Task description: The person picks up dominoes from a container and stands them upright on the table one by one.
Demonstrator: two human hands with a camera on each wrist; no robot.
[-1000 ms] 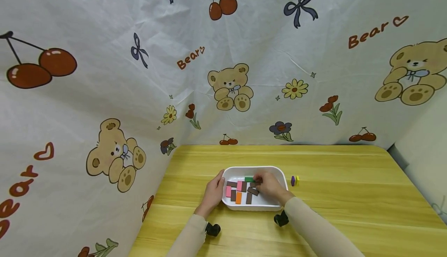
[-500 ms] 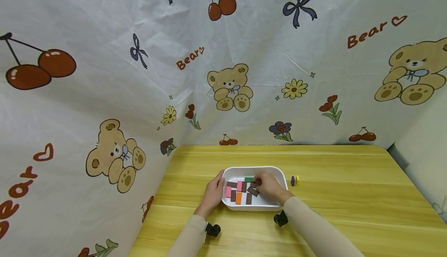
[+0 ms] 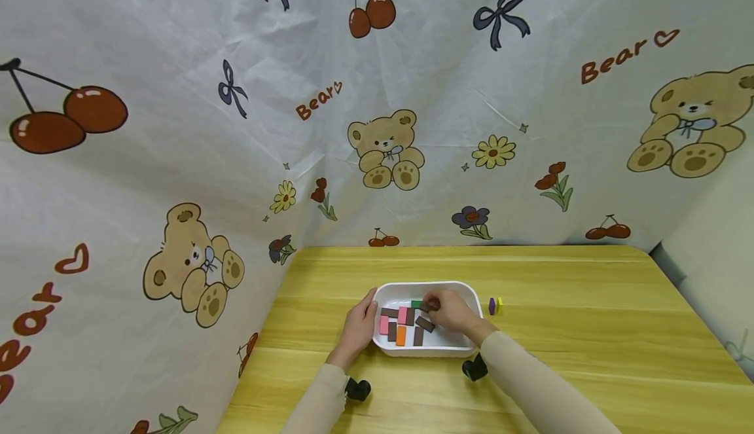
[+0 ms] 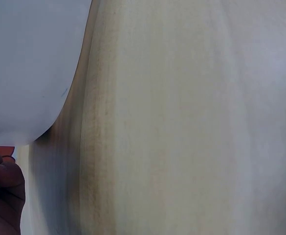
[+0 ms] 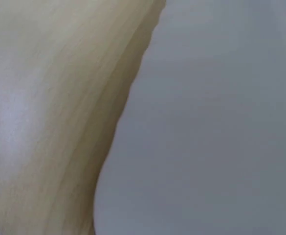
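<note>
A white plastic tray (image 3: 425,352) on the table holds small flat rectangular blocks. My left hand (image 3: 357,326) grips its left end; in the left wrist view only a few curled fingers (image 4: 7,178) show beside the tray wall (image 4: 30,63). Inside the tray, my right hand (image 3: 452,313) pinches a dark brown block (image 3: 425,307) near the far side, partly hidden by the fingers. A green block (image 3: 415,304) lies close to the fingertips. Pink (image 3: 384,325), orange (image 3: 400,336) and several brown blocks (image 3: 418,336) lie further left and nearer. The right wrist view shows only tray wall (image 5: 206,127) and table.
Just right of the tray, a purple piece (image 3: 491,306) and a yellow piece (image 3: 500,306) stand side by side on the wooden table (image 3: 589,342). A printed cloth (image 3: 442,93) hangs behind and along the left of the table.
The brown block at my right fingertips has shifted slightly away from me and tilted, next to the green block. My left hand keeps its place on the tray.
</note>
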